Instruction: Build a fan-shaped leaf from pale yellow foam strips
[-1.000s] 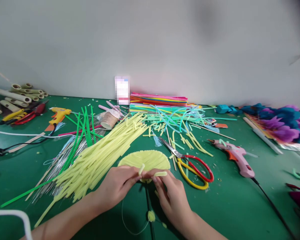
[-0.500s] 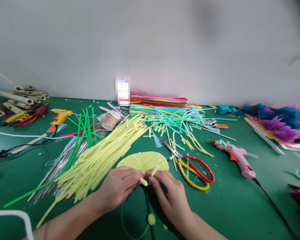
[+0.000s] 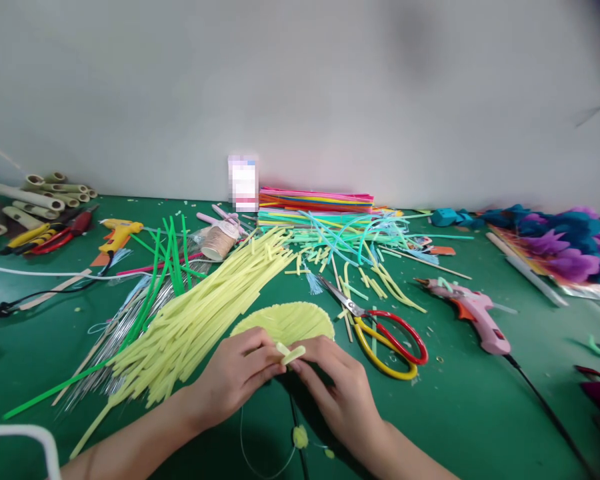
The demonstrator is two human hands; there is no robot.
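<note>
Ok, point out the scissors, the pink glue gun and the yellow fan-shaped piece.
scissors [image 3: 359,313], head view, on the pivot where blades meet handles.
pink glue gun [image 3: 480,317], head view, on the middle of its body.
yellow fan-shaped piece [image 3: 285,320], head view, on the middle of its ribbed face.

Green table [image 3: 485,413]: matte surface, spans the full width of view, dotted with small pale flecks.

Wall [image 3: 130,87]: rises directly behind the table's far edge. It is plain and pale grey, with an even finish.

Dim grey patch [image 3: 420,40]: on the wall, high above the table's middle-right.

Thin dark mark [image 3: 596,115]: on the wall above the table's far right end.

White rounded bar [image 3: 25,437]: at the table's near left corner.

Light: even and soft. Shadows on the table's surface are faint, with blurred edges.
</note>
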